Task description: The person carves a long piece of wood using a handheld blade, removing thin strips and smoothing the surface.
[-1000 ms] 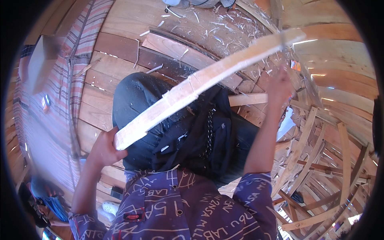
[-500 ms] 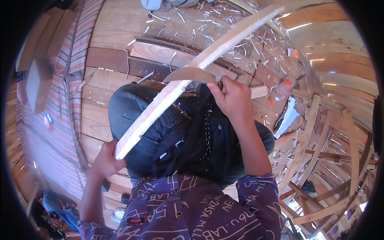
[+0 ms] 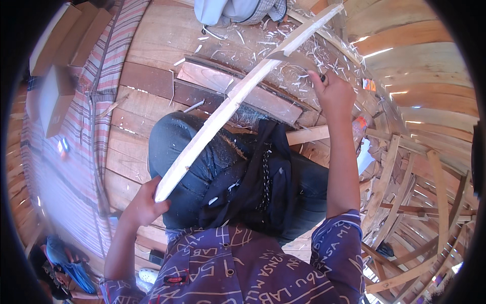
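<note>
A long pale wooden strip [image 3: 223,114] slants across my legs, from lower left up to the far right. My left hand [image 3: 146,205] is closed around its near end beside my knee. In my right hand [image 3: 335,96] is a knife with a broad curved blade [image 3: 299,62]; the fist hides most of its handle. The blade lies across the strip near its far end, touching it. Cut faces along the strip look rough and white. Dark cloth [image 3: 258,187] covers my lap, with several wood shavings on it.
Shavings litter the plank floor ahead. A reddish board [image 3: 217,78] lies beyond my knees. At the top sits a grey bag [image 3: 238,10]. Cardboard boxes [image 3: 56,101] and a striped cloth [image 3: 96,147] are to the left. A wooden frame [image 3: 387,177] stands at the right.
My right hand and the knife have moved away from me along the strip, toward its far end. My left hand keeps its grip, and the view has shifted slightly.
</note>
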{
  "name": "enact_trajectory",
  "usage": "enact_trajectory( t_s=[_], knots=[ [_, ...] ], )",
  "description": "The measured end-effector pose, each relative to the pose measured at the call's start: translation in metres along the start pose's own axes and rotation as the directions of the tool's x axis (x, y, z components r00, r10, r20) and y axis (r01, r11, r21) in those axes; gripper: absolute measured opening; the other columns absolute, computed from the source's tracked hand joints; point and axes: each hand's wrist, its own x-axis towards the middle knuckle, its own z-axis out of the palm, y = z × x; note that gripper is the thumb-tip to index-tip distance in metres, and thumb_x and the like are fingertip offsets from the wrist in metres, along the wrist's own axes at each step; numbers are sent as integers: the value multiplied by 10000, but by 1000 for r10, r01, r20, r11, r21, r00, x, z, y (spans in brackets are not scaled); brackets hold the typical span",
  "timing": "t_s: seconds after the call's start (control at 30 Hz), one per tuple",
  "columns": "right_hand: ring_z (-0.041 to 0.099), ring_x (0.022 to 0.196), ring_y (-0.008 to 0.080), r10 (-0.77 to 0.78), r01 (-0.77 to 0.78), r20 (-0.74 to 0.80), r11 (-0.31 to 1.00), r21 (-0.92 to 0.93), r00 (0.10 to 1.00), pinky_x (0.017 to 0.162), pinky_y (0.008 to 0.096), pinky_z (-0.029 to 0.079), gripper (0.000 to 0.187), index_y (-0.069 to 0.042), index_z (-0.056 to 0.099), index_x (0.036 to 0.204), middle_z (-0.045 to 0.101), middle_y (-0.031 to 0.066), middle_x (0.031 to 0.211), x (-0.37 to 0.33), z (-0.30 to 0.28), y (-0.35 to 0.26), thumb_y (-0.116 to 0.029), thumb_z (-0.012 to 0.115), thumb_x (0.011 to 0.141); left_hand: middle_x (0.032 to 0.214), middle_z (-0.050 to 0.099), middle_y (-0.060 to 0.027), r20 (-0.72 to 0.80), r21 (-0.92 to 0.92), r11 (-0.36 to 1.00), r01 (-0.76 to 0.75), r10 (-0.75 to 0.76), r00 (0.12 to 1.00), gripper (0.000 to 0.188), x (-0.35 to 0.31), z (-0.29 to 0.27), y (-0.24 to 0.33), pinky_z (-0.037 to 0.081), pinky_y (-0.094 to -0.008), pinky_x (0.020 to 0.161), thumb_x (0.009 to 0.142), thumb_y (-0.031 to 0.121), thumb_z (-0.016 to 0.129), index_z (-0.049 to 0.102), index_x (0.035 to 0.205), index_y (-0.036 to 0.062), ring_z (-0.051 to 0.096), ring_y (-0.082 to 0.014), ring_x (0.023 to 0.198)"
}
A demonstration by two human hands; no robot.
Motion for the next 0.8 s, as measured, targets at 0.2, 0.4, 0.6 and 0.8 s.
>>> enact_trajectory(
  t_s=[0.2,0.4,0.6,0.8],
  knots=[
    [670,694,376,399,-409,-106,905,-113,911,623,497,498,560,-51,729,940,656,208,714,2,7,173,-567,512,917,784,518,-113,9,-12,999,-51,51,999,464,0,1,0,435,-332,690,640,206,619,532,1016,-51,492,-194,755],
    [648,608,332,278,-264,-17,929,259,960,568,417,490,449,-21,703,891,632,177,644,-71,-40,70,-464,633,893,810,615,-183,39,112,993,31,-36,999,431,7,-5,16,481,-341,708,686,161,669,555,1038,-59,587,-221,741],
    [640,563,321,-93,62,110,965,256,990,543,429,505,532,-51,635,720,632,138,611,-54,-21,-48,-562,609,863,800,608,-189,36,97,995,-8,4,999,417,4,-9,-1,479,-357,712,669,136,637,555,1018,-76,576,-237,738],
    [671,647,336,-58,60,67,997,-37,996,600,459,518,646,-58,662,742,669,144,681,9,15,-6,-656,472,893,839,613,-176,80,118,993,30,-40,996,454,8,-11,6,478,-343,741,663,131,635,554,1054,-83,571,-221,776]
  ],
)
